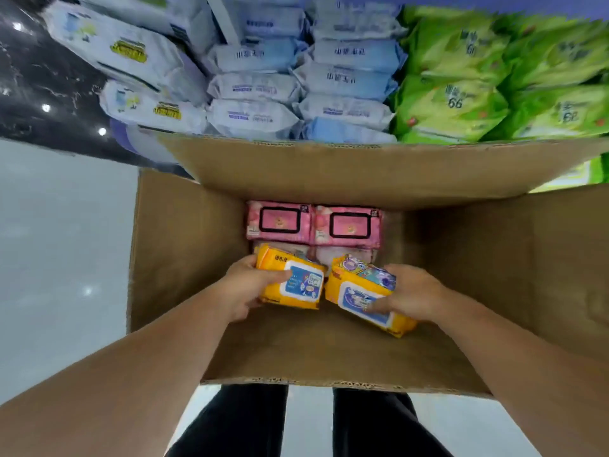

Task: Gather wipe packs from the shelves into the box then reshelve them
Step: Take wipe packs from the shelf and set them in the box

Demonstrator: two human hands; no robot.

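Hands [245, 286] [412, 293] curled, gripping yellow packs [291, 280] [357, 285] (one each)

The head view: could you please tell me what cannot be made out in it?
Head view:
- Pale packs: mostly hidden by pink packs and yellow packs.
- White shelf packs' print: motion-blurred.
- Green packs: cut off by right edge.
- Left hand: fingers hidden under its yellow pack.
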